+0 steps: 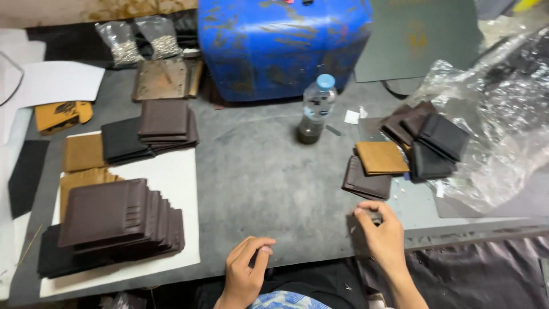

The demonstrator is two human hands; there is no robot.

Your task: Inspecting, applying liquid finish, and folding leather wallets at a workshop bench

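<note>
dark brown wallet (366,184) lies flat on the grey tabletop (269,183), just beyond the right hand (382,232), whose fingers pinch a small dark object. left hand (247,270), fingers curled loosely together, rests at the tabletop's near edge.

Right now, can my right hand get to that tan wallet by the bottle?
Probably yes. The right hand sits just below the tan wallet, with only a dark brown wallet lying flat between them, easy to reach over.

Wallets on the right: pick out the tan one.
The tan wallet lies atop a dark brown wallet, left of the black and brown heap; it alone there is light-coloured.
</note>
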